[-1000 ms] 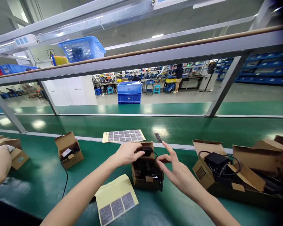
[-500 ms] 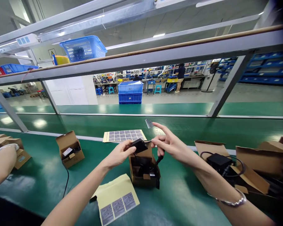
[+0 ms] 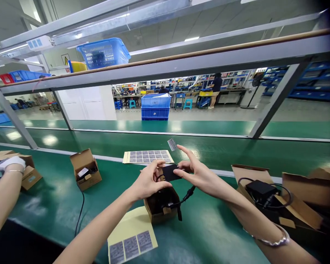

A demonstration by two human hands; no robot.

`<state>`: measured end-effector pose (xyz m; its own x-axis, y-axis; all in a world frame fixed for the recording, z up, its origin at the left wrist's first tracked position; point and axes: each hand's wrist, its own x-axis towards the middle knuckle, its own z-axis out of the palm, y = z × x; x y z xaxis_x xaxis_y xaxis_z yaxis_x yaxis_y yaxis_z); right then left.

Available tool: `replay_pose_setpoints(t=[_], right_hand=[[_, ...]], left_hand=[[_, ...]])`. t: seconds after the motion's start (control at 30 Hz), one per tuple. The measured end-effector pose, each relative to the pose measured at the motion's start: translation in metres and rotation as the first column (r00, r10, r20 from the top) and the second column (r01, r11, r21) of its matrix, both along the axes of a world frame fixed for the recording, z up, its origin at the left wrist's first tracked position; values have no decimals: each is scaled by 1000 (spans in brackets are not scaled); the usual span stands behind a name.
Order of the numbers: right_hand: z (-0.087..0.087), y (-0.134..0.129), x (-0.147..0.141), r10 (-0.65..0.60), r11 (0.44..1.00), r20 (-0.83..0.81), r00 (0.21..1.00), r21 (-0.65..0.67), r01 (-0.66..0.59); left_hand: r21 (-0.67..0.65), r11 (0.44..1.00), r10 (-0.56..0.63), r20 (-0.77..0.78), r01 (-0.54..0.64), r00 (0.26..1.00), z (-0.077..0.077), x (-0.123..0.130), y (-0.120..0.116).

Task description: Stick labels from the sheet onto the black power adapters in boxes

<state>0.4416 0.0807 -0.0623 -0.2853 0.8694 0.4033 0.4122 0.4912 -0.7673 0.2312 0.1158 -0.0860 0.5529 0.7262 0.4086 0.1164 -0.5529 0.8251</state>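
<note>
Nearest to the camera, a yellow backing sheet with a few grey labels is lying on the green conveyor belt. Just behind it, a small open cardboard box is standing on the belt, and a black cable is hanging from it up to the hands.

Above the box, both hands are holding a black power adapter. It is a flat, matte black block, a little tilted, with no readable writing on its visible side. The left hand is gripping its left end with thumb and fingers. The right hand is pinching its right end, while the raised index finger is carrying a small grey label; the print on it is too small to read.

To the right, another open box with a black adapter is lying. To the left, a further open box is standing, and a co-worker's gloved hand is resting on a carton. Behind the hands, a full label sheet is lying flat. Far away, a blue crate is standing on the floor.
</note>
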Motion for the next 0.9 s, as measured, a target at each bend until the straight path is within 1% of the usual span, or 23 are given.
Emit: replay_pose_setpoints(t=[0.03,0.07,0.1,0.17,0.2,0.23,0.27,0.3,0.33,0.37,0.43,0.5,0.57,0.63,0.77,0.9], right_hand=[[-2,3,3,0,1000,-3,1000,-3,0],[-3,4,6,-26,1000,-6,1000,17,26],[-3,5,10,-82,995,-13,997,64,83],[0,3,19,-231,953,-51,972,190,236],[3,-1,23,-279,927,-78,957,239,290],[6,-6,25,-290,917,-97,952,256,305],[8,-12,25,-261,931,-101,960,236,278],[10,-18,24,-204,959,-95,974,179,219],[11,-24,20,-136,985,-88,987,98,144],[10,-29,15,-75,997,-87,993,12,77],[6,-34,2,-6,992,-91,996,-123,-5],[-1,-35,-10,9,982,-107,994,-186,-29],[-8,-34,-18,0,978,-108,994,-208,-22],[-12,-32,-22,-20,979,-85,996,-202,2],[-14,-32,-22,-65,987,-45,997,-150,57],[-16,-35,-22,-82,987,-20,996,-138,79]], left_hand=[[64,997,39,-17,-38,999,-3,0,-1],[115,991,71,-29,-67,997,-5,-2,-2],[151,985,95,-40,-88,995,-7,-3,-4],[186,975,134,-62,-121,989,-10,-8,-7],[194,971,152,-68,-136,986,-11,-11,-9],[201,968,169,-72,-151,983,-12,-13,-10],[206,965,181,-78,-161,980,-13,-16,-11],[213,963,187,-84,-166,979,-14,-18,-13],[221,961,190,-89,-166,978,-16,-19,-14],[227,960,188,-92,-163,978,-17,-20,-16],[231,961,177,-99,-151,979,-19,-21,-19],[241,961,166,-109,-136,980,-21,-21,-24],[265,957,155,-114,-121,981,-21,-21,-28],[288,951,148,-116,-109,982,-22,-22,-31],[284,954,136,-117,-98,984,-24,-24,-32],[297,950,130,-105,-94,986,-27,-24,-30]])
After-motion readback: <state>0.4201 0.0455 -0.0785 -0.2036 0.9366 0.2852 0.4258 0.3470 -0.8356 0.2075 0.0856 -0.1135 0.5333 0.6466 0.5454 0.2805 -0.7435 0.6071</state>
